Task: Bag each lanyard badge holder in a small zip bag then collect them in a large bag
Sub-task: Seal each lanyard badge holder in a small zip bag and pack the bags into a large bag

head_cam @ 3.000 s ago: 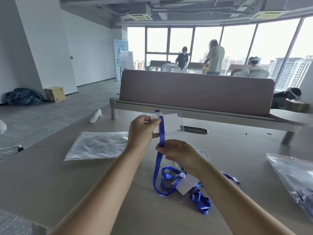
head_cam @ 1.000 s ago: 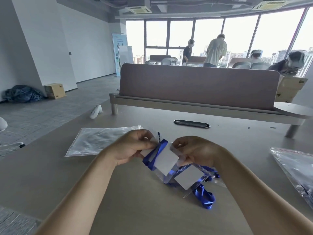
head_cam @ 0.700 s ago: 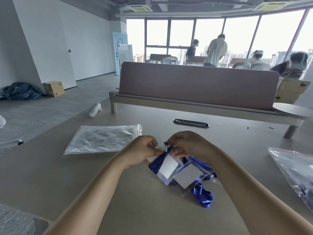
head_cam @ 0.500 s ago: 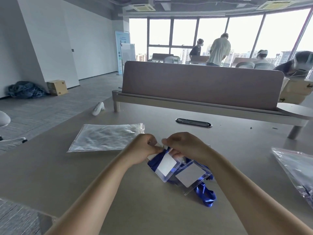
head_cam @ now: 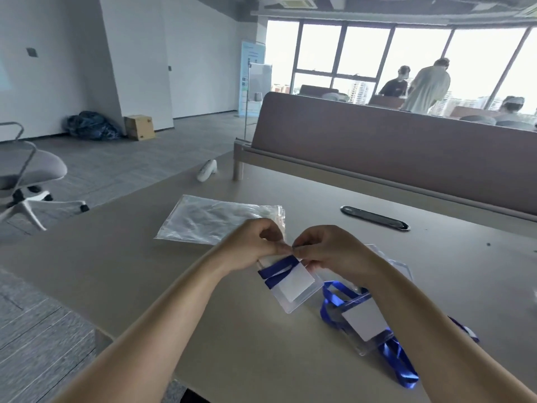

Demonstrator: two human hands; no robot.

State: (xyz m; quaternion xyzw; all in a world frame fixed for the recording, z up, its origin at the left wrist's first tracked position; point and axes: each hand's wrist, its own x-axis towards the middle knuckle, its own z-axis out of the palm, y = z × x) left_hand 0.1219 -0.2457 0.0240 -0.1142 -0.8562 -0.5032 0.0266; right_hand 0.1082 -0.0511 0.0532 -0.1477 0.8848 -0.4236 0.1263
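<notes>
A small clear zip bag (head_cam: 293, 289) holding a white badge card and a folded blue lanyard hangs just above the table. My left hand (head_cam: 255, 245) and my right hand (head_cam: 328, 251) both pinch its top edge, fingertips meeting in the middle. Another badge holder (head_cam: 366, 321) with a loose blue lanyard (head_cam: 398, 365) lies on the table under my right forearm. A stack of flat clear bags (head_cam: 220, 219) lies behind my left hand.
The beige table (head_cam: 116, 251) ends at left and near edges. A brown divider panel (head_cam: 406, 152) stands behind, with a black cable grommet (head_cam: 374, 218) in front of it. An office chair (head_cam: 26, 175) stands left. People stand by the far windows.
The lanyard, first held up stretched between my hands, has been folded into the small bag with the card. Both hands have come together on the bag's top edge. The view turned left.
</notes>
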